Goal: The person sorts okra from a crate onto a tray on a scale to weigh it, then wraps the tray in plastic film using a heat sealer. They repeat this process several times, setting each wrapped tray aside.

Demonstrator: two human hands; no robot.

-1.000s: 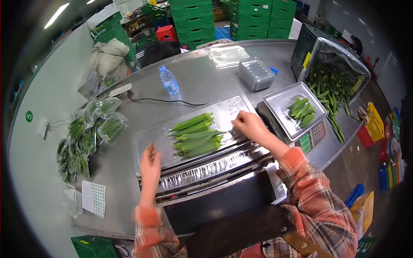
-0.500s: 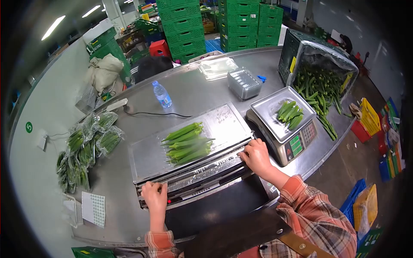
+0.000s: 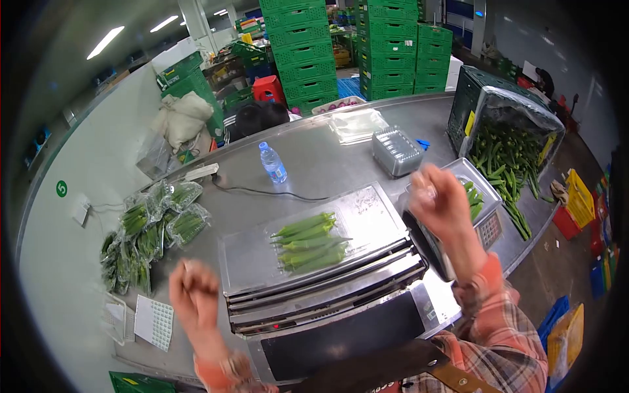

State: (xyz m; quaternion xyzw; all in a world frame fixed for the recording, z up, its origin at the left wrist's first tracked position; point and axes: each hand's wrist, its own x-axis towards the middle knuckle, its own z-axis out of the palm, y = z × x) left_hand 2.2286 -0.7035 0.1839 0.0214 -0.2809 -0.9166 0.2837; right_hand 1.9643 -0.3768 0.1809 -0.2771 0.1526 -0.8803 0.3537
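Observation:
Several green okra pods (image 3: 311, 242) lie side by side on the flat metal plate (image 3: 246, 262) of the film wrapping machine (image 3: 327, 288). My left hand (image 3: 195, 288) is raised left of the machine, its fingers curled in a pinch. Over the near side of the scale (image 3: 490, 230) my right hand (image 3: 438, 195) is up too, fingers closed, with a whitish glint of clear film at them. The film between my hands is too transparent to trace. Okra (image 3: 473, 200) on the scale pan is partly hidden behind my right hand.
Wrapped okra packs (image 3: 141, 229) are heaped at the left. A water bottle (image 3: 272, 162), stacked clear trays (image 3: 397, 152) and plastic sheets (image 3: 357, 124) stand or lie farther back. A crate (image 3: 462, 108) of loose okra tips open at right. A cable (image 3: 262, 190) crosses the table.
Both hands have lifted off the machine's front bar, the left outward and the right up toward the scale. The crinkled film edge is gone from the bar. The view has shifted.

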